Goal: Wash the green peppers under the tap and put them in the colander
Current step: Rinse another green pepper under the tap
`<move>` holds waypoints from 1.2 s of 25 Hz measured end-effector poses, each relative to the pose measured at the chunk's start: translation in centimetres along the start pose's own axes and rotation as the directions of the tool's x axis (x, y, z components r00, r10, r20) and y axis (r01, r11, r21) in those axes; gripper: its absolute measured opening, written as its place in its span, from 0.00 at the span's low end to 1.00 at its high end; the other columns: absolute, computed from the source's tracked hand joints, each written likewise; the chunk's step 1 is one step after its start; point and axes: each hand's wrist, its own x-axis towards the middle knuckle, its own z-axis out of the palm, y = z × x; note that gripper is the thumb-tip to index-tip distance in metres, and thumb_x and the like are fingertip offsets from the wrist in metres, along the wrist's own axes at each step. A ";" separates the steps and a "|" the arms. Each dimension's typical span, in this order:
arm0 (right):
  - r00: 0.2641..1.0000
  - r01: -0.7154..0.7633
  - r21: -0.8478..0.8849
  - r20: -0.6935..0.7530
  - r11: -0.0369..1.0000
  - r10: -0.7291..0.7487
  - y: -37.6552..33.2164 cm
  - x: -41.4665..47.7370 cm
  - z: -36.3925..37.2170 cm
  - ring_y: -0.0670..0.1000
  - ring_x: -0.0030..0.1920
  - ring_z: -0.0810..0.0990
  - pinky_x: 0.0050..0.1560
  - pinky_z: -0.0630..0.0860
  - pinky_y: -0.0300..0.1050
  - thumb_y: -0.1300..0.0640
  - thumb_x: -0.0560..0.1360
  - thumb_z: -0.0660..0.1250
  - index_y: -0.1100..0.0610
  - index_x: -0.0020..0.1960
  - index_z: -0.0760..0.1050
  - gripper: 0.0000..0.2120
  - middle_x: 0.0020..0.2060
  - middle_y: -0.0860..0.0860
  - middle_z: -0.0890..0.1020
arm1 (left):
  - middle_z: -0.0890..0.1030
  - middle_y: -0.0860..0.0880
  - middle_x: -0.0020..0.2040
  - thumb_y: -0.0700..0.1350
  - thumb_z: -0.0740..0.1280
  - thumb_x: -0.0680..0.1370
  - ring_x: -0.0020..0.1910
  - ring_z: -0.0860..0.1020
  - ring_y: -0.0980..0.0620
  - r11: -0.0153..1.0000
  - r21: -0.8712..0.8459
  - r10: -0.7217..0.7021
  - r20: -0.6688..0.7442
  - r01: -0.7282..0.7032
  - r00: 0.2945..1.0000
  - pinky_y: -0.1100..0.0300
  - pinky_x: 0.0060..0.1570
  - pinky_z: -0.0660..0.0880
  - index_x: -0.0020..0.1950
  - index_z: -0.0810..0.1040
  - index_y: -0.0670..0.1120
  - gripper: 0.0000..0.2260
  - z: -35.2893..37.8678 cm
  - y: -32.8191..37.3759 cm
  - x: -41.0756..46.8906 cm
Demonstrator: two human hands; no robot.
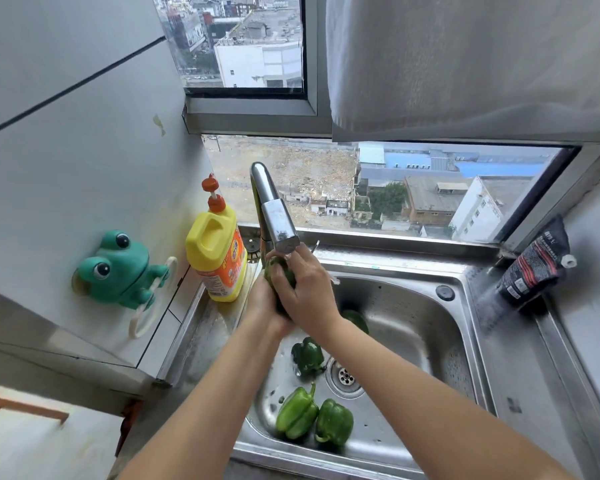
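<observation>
Both my hands hold one green pepper (280, 274) right under the spout of the steel tap (274, 216). My left hand (264, 304) cups it from below and my right hand (307, 289) wraps over its top. In the steel sink (413, 317) lie more green peppers: a dark one (307, 355) beside the drain, a light one (297, 412) and a darker one (334, 422) near the front wall, and another (355, 320) partly hidden behind my right forearm. No colander is in view.
A yellow detergent bottle (217, 258) with an orange pump stands on the sink's left ledge. A green frog holder (118, 268) sticks to the left wall. A black pouch (534, 265) leans at the right rear corner. A window runs behind the sink.
</observation>
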 end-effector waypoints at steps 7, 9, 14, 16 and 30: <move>0.967 -0.031 0.142 0.254 0.989 -0.006 0.7 0.2 -1.1 0.45 0.53 0.73 0.54 0.64 0.27 0.46 0.78 0.52 0.58 0.66 0.73 0.24 0.51 0.43 0.74 | 0.82 0.47 0.38 0.48 0.57 0.79 0.44 0.77 0.51 0.998 -0.065 -0.018 -0.071 0.014 0.997 0.61 0.46 0.75 0.47 0.76 0.47 0.09 -0.4 -0.6 0.9; 0.959 -0.042 0.123 0.283 0.992 0.006 0.9 0.5 -1.4 0.45 0.51 0.73 0.54 0.68 0.37 0.44 0.77 0.48 0.58 0.62 0.74 0.26 0.50 0.43 0.75 | 0.83 0.44 0.37 0.50 0.57 0.78 0.45 0.79 0.47 0.994 -0.111 -0.009 -0.109 -0.004 0.994 0.57 0.43 0.78 0.46 0.78 0.45 0.13 -0.2 -0.9 0.9; 0.911 -0.411 0.452 0.241 0.792 0.335 -0.7 2.2 -1.5 0.34 0.45 0.77 0.53 0.74 0.37 0.49 0.76 0.55 0.48 0.47 0.75 0.10 0.44 0.42 0.77 | 0.80 0.48 0.39 0.48 0.58 0.80 0.41 0.79 0.49 0.910 0.196 0.401 -0.203 -0.364 0.893 0.58 0.38 0.76 0.41 0.78 0.47 0.12 0.2 -1.2 1.6; 0.823 -0.567 0.533 0.384 0.628 0.418 -1.1 3.3 -2.5 0.29 0.39 0.77 0.48 0.73 0.27 0.56 0.80 0.56 0.44 0.44 0.72 0.11 0.44 0.40 0.75 | 0.80 0.53 0.31 0.45 0.59 0.80 0.36 0.77 0.52 0.803 0.352 0.550 -0.126 -0.481 0.826 0.58 0.38 0.75 0.36 0.77 0.48 0.14 0.3 -1.0 1.4; 0.974 -0.227 0.263 0.043 0.938 0.224 1.0 2.2 -0.4 0.53 0.56 0.74 0.62 0.69 0.47 0.51 0.77 0.56 0.56 0.56 0.74 0.14 0.53 0.54 0.76 | 0.81 0.47 0.45 0.48 0.57 0.82 0.44 0.80 0.52 0.896 0.420 0.153 0.013 -0.144 0.988 0.61 0.39 0.77 0.54 0.77 0.42 0.14 1.7 0.9 1.2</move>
